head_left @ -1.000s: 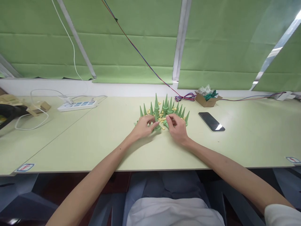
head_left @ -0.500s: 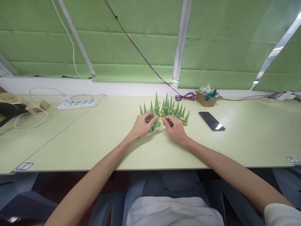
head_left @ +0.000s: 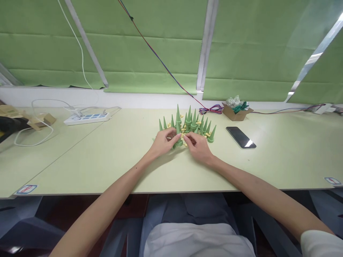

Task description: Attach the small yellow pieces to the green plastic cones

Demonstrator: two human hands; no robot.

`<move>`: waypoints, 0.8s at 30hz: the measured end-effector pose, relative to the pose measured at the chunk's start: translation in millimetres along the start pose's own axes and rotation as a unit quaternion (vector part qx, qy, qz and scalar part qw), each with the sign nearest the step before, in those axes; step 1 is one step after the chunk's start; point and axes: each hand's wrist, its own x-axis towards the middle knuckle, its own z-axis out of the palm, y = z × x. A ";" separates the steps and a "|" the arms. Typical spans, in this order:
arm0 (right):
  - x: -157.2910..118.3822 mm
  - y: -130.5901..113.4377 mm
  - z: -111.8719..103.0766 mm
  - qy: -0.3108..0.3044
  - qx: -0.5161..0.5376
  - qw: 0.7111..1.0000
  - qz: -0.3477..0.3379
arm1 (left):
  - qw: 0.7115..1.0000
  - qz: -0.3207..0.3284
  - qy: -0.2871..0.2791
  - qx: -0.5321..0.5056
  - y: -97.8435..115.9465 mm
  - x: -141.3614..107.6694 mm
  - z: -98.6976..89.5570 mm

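Observation:
Several green cones [head_left: 193,123] with round bases stand close together on the pale table, with small yellow pieces [head_left: 208,135] among them. My left hand [head_left: 164,142] has its thumb and fingers closed around a green cone [head_left: 178,142] at the near left of the group. Just right of that cone, my right hand [head_left: 198,145] is pinched, its fingertips beside the cone. What lies between those fingertips is too small to make out.
A black phone [head_left: 241,137] lies on the table [head_left: 107,167] to the right. Behind it is a cardboard box [head_left: 235,113] with plastic and green material, beside bundled wires [head_left: 211,109]. A power strip [head_left: 87,118] and cardboard pieces [head_left: 43,120] are at the left.
The cone in my left hand has become more upright and shifted slightly right. My right hand has moved a little left, so its fingertips are closer to the cone.

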 end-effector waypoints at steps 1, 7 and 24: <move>-0.2 0.0 0.2 -0.001 -0.001 1.000 0.000 | 1.000 0.002 0.000 0.001 -0.2 -0.2 0.2; -0.6 -1.3 0.5 0.003 0.010 1.000 0.004 | 1.000 0.015 0.006 0.023 0.3 -2.5 1.4; -0.7 -2.1 1.7 -0.006 0.102 0.990 0.098 | 0.994 0.090 0.008 0.061 -6.8 -6.6 3.4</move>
